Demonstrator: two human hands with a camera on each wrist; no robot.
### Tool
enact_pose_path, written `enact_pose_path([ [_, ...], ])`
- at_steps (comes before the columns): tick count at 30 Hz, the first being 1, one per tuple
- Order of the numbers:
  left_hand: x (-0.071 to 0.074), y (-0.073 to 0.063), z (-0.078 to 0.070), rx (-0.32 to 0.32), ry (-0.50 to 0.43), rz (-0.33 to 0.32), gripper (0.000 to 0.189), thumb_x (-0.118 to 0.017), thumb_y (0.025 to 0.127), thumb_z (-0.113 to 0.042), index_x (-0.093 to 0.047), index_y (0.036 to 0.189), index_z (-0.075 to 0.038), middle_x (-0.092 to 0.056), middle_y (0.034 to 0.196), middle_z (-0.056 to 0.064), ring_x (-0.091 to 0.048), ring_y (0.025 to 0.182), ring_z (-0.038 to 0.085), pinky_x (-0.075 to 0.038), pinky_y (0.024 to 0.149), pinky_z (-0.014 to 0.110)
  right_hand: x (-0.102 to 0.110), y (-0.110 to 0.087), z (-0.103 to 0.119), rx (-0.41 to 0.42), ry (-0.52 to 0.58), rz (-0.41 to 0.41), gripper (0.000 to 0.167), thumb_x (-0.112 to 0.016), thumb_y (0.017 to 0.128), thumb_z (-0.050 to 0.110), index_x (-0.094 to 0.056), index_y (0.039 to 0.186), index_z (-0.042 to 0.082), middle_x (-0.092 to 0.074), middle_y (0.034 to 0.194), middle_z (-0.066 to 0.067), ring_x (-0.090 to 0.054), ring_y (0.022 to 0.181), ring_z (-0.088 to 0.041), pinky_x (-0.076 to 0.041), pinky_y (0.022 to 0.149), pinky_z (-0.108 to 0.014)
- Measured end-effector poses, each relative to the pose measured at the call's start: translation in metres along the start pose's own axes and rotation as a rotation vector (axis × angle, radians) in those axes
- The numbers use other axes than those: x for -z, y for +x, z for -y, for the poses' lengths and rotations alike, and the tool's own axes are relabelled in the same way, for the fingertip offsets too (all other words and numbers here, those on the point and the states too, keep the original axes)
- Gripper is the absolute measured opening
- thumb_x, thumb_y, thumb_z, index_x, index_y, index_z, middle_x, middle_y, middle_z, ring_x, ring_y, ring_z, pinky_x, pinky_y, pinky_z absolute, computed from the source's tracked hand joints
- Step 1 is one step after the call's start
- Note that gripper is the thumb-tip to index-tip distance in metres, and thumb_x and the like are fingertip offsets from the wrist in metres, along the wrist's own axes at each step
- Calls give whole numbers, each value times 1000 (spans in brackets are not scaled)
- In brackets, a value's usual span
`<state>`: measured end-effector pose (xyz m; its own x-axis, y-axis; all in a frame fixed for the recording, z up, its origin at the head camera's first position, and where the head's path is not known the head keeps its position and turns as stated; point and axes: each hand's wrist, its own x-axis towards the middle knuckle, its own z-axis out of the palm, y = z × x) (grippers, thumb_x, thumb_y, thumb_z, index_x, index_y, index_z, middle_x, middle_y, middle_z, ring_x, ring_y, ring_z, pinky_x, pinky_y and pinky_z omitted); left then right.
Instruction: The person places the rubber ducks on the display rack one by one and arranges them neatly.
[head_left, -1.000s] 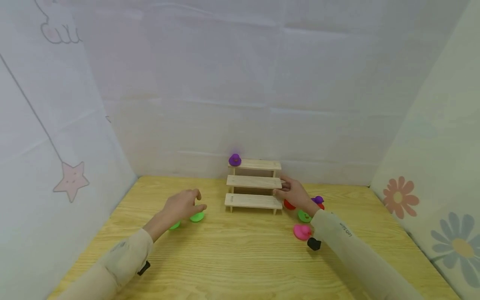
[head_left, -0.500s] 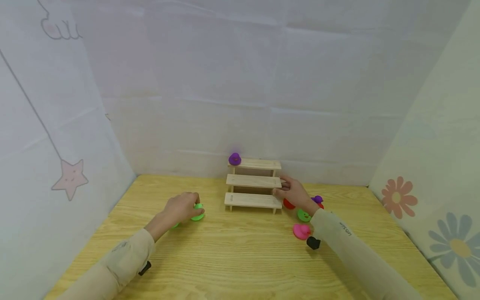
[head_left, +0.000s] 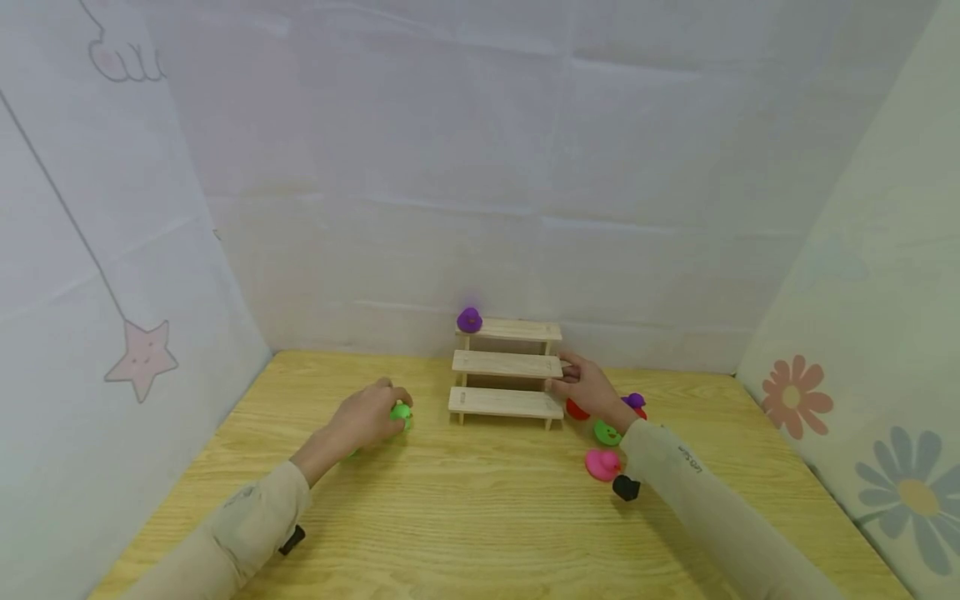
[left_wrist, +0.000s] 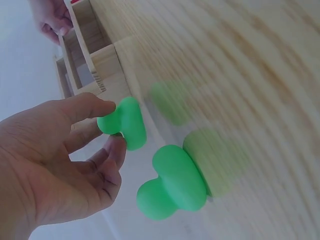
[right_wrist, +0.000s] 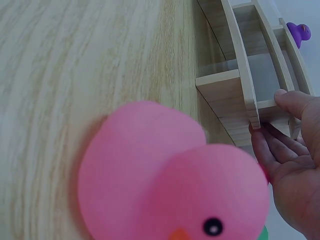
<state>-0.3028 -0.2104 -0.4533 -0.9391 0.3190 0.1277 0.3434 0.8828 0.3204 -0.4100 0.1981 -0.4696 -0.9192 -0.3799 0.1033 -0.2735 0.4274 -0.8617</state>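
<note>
My left hand (head_left: 367, 417) pinches a small green toy duck (left_wrist: 134, 125) between thumb and fingers, on the left side of the table. In the left wrist view the duck hangs just off the tabletop. A second green duck (left_wrist: 175, 182) stands nearer the wrist, mostly hidden behind the hand in the head view. At the back stands a three-step wooden display rack (head_left: 506, 364). My right hand (head_left: 592, 390) grips the rack's right end, its thumb against the middle step. On the top step's left end sits a purple duck (head_left: 469, 320).
By my right forearm lie a pink duck (head_left: 602, 465), a green duck (head_left: 607, 432), a red duck (head_left: 577, 409) and a purple duck (head_left: 635, 402), with more red beneath the purple one. A white cloth wall (head_left: 420, 250) rises behind the wooden table (head_left: 465, 525).
My left hand has come down over the green duck, taken hold of it and raised it a little. The right hand stays at the rack.
</note>
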Motion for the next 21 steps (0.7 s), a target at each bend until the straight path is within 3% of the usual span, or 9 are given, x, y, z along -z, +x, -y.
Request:
enact_pose_path([
  [8,-1,4,-1,-39,-92,-54,38,-75,88,-8,-70,125,-8,-59,109,7,-60,89,22,-55,71,36,0,1,0,-5,30,6,75,-72,98,17,-31,159,3,-56,140,-24,-55,128,-37,-51,99,-47],
  [14,6,7,-9,-43,-207,-114,37,-77,86,-7,-66,122,-4,-65,112,5,-62,96,28,-55,76,40,1,0,0,-3,4,-4,79,-75,96,26,-32,159,3,-55,141,-24,-54,129,-37,-50,100,-48],
  [21,10,16,-16,-136,-244,-181,33,-81,84,-8,-68,115,-9,-67,110,2,-62,97,27,-54,80,40,-1,-1,-2,9,6,1,76,-73,97,19,-31,158,2,-57,139,-22,-57,126,-35,-52,99,-46],
])
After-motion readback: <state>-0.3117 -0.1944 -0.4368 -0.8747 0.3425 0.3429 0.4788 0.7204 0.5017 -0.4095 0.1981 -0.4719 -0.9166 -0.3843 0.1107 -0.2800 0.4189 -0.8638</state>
